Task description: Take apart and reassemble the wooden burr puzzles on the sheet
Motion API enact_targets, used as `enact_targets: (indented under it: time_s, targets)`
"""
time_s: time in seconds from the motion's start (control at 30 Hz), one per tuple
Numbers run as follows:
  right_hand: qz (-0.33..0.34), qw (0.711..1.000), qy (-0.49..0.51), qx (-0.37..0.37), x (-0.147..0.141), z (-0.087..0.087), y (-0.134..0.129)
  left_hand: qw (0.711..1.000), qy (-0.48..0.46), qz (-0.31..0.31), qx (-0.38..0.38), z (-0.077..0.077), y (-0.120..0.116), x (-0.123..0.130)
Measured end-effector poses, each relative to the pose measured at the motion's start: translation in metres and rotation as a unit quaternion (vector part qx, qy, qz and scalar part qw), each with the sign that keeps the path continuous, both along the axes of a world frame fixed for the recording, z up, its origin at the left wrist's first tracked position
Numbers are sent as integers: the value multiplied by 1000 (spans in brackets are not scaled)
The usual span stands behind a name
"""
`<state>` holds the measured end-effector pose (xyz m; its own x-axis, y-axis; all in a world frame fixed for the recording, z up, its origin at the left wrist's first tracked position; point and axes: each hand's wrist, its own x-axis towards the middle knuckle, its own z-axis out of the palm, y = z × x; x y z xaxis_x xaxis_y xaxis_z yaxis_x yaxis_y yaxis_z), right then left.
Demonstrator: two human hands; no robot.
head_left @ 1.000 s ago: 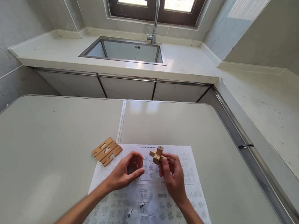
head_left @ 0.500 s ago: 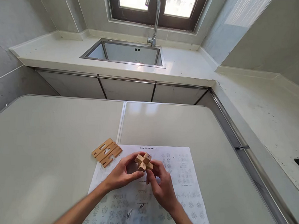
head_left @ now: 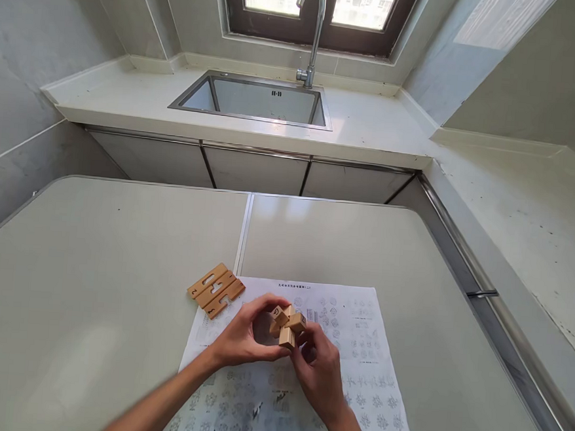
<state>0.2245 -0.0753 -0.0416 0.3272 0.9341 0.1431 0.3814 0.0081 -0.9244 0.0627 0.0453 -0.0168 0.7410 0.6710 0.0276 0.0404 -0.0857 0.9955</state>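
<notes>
A small interlocking wooden block puzzle (head_left: 287,326) is held above a printed paper sheet (head_left: 355,371). My left hand (head_left: 247,331) curves round its left side, with the fingertips at the top and the thumb at the lower edge. From the right, my right hand (head_left: 320,369) pinches the puzzle's lower right part between thumb and fingers. Some of the right fingers are hidden behind the blocks. Flat wooden pieces with cut-outs and dark marks (head_left: 216,290) lie side by side at the sheet's upper left corner.
The pale table (head_left: 115,282) has a seam running away from me. Beyond it are a counter (head_left: 367,132) with a sink (head_left: 260,102), a tall faucet (head_left: 317,40) and a window. Another counter (head_left: 534,213) runs along the right.
The wooden puzzle has been turned between my hands, so different block ends face up. The whole view has shifted slightly, while the flat pieces stay beside the sheet.
</notes>
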Motion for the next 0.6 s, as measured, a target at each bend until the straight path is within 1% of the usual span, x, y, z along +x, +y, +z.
enact_targets:
  time_s: [0.1, 0.2, 0.27, 0.4, 0.6]
  targets:
    - [44, 995, 73, -44, 6, 7, 0, 1000, 0, 0, 4, 0, 0, 0]
    - [91, 989, 103, -62, 14, 15, 4, 1000, 8, -2, 13, 1, -1, 0]
    - [100, 985, 124, -71, 18, 17, 5, 1000, 15, -2, 21, 3, -1, 0]
    - [65, 982, 154, -85, 16, 13, 5, 999, 28, -2, 29, 6, -1, 1]
    - [20, 979, 192, -66, 8, 6, 3, 999, 21, -4, 30, 9, -1, 3]
